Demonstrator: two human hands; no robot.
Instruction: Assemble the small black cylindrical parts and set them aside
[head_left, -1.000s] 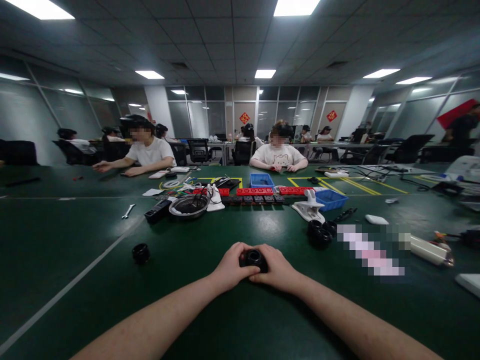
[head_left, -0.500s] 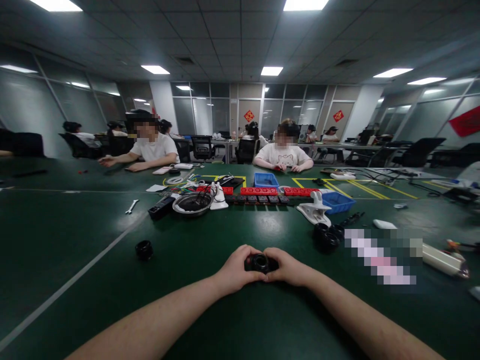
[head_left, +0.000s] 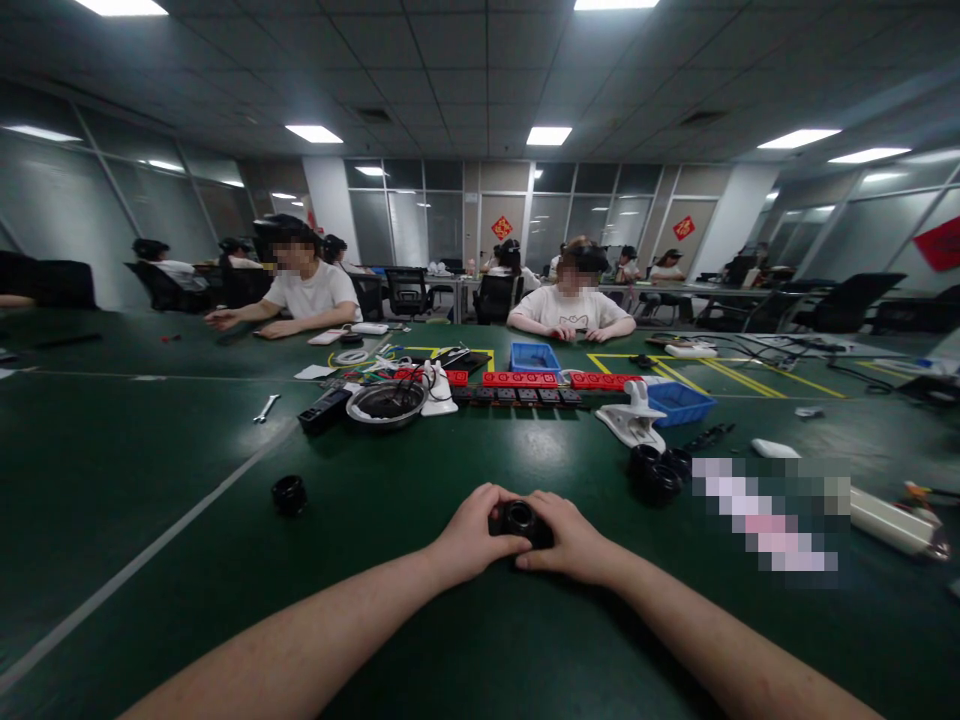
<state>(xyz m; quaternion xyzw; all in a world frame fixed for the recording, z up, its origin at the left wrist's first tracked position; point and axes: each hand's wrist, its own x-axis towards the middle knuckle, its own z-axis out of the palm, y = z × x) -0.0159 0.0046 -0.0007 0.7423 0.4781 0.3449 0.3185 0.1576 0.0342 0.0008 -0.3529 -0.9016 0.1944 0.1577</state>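
Head view: a person's left hand [head_left: 471,532] and right hand [head_left: 571,535] meet over a small black ring-shaped part [head_left: 519,519], the fingers [head_left: 501,547] of both hands curled tight around its sides so that only its round top opening shows between them. The part sits low, at or just above the green surface [head_left: 420,650]; whether it rests there or is lifted cannot be told. Judging by the two-handed grip, the work on this piece looks to be in its middle: the part is in hand, yet nothing shows it joined to anything or set aside as finished. More stock appears to wait. A lone black ring [head_left: 289,494] lies well apart to the left of the fingers, and a cluster of black rings [head_left: 658,473] lies near, beyond and to the right of the right hand, untouched. Farther beyond the fingers stand a metal bowl [head_left: 386,403], a white clamp [head_left: 634,417], a blue bin [head_left: 679,402] and a row of red blocks [head_left: 525,379], with a wrench [head_left: 265,408] far off to the left. Across the surface two seated people in white shirts, one [head_left: 311,295] on the left and one [head_left: 571,308] opposite, rest their own hands on it.
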